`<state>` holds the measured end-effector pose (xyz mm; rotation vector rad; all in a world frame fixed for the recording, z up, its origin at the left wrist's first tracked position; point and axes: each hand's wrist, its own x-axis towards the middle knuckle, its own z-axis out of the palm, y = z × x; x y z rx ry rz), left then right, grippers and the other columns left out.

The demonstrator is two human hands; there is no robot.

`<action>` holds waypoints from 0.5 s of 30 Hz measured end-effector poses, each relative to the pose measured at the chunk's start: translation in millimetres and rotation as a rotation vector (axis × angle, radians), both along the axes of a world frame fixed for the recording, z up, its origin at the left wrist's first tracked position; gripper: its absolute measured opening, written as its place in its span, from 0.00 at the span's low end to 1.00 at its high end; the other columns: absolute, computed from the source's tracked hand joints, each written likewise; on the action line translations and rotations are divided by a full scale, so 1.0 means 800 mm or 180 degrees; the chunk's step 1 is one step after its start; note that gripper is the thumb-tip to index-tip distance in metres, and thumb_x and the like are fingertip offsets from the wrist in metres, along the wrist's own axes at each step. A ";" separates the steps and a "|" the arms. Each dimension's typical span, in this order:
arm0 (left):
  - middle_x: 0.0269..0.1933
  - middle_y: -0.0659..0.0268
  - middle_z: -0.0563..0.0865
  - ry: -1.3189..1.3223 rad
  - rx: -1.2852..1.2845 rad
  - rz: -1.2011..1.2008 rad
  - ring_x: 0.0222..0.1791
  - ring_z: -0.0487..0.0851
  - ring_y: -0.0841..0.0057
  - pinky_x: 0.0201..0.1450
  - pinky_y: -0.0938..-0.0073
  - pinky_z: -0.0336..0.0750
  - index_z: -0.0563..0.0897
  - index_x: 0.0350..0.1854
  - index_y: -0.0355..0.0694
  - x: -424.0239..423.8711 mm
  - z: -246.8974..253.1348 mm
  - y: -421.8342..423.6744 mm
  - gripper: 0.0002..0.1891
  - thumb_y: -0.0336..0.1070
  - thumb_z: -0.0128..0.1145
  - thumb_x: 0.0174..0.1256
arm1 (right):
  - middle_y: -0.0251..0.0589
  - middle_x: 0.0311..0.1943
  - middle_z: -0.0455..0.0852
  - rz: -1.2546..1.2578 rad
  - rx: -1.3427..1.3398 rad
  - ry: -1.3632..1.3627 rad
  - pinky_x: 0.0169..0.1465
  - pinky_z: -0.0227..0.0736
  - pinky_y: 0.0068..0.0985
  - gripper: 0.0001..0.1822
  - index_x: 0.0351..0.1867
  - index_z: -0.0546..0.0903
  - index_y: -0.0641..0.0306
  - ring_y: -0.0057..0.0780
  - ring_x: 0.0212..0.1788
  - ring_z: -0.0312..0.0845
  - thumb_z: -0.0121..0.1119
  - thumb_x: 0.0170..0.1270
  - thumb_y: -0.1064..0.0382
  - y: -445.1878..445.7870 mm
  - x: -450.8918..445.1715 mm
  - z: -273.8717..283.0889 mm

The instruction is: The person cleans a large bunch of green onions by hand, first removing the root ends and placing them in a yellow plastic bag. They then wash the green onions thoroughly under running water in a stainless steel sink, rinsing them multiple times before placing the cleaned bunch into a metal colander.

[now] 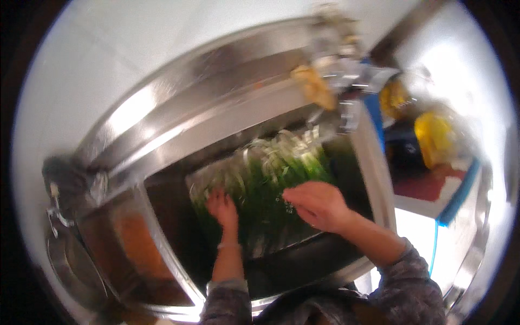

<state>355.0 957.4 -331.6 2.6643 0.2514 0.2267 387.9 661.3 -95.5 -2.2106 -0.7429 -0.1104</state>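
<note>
A mass of long green leafy stalks with pale ends (264, 183) lies in a stainless steel sink basin (300, 272). My left hand (222, 207) is over the left part of the greens, its fingers spread and pointing away from me; whether it touches them is unclear. My right hand (319, 205) hovers at the right side of the greens, fingers together and slightly curved, with small bright drops or bits beside the fingertips. Nothing shows in its grasp. The picture is blurred by motion.
A steel divider (162, 243) separates a second basin on the left, with something orange (140, 243) inside. A metal faucet (349, 81) and a yellowish cloth or glove-like thing (315, 85) are at the back right. Yellow-filled clear containers (434, 138) and a blue-edged surface stand at right.
</note>
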 end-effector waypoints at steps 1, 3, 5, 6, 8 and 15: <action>0.60 0.55 0.76 -0.0329 0.0046 0.0015 0.62 0.69 0.56 0.66 0.55 0.58 0.81 0.51 0.43 -0.004 0.006 -0.006 0.18 0.33 0.59 0.56 | 0.43 0.52 0.79 -0.0298 0.0296 -0.0682 0.51 0.74 0.36 0.23 0.49 0.79 0.59 0.43 0.48 0.78 0.63 0.45 0.70 -0.029 0.001 0.045; 0.61 0.53 0.75 -0.0385 0.0092 -0.0186 0.63 0.68 0.54 0.67 0.54 0.57 0.80 0.53 0.43 -0.007 0.051 -0.035 0.18 0.31 0.58 0.57 | 0.44 0.52 0.79 -0.1186 -0.0072 -0.1967 0.52 0.73 0.36 0.25 0.50 0.79 0.59 0.43 0.50 0.76 0.63 0.45 0.71 -0.065 0.033 0.157; 0.64 0.53 0.71 0.0044 0.0036 -0.0154 0.66 0.63 0.53 0.67 0.52 0.57 0.79 0.53 0.39 -0.028 0.107 -0.028 0.17 0.32 0.57 0.61 | 0.46 0.51 0.79 -0.1594 -0.0041 -0.2789 0.53 0.71 0.38 0.20 0.49 0.79 0.63 0.42 0.54 0.75 0.62 0.53 0.64 -0.051 0.090 0.230; 0.66 0.53 0.69 0.0043 -0.0051 -0.0299 0.67 0.62 0.54 0.67 0.52 0.58 0.79 0.53 0.40 -0.046 0.119 -0.038 0.16 0.31 0.56 0.62 | 0.47 0.49 0.80 -0.1697 -0.0392 -0.3105 0.52 0.70 0.39 0.22 0.49 0.79 0.63 0.43 0.53 0.74 0.56 0.59 0.50 -0.061 0.119 0.240; 0.68 0.55 0.66 0.0262 0.0064 -0.0377 0.68 0.61 0.56 0.67 0.52 0.60 0.79 0.54 0.40 -0.074 0.137 -0.047 0.16 0.30 0.54 0.64 | 0.47 0.37 0.83 -0.2071 -0.1896 -0.0420 0.41 0.73 0.38 0.27 0.47 0.77 0.65 0.39 0.38 0.80 0.47 0.66 0.40 -0.070 0.119 0.248; 0.68 0.53 0.64 0.0793 0.0471 -0.0918 0.68 0.61 0.56 0.66 0.56 0.61 0.79 0.52 0.36 -0.145 0.231 -0.024 0.16 0.32 0.56 0.62 | 0.43 0.34 0.82 -0.1785 -0.1243 -0.0599 0.37 0.73 0.40 0.12 0.31 0.84 0.54 0.38 0.39 0.79 0.55 0.60 0.52 0.077 0.078 0.237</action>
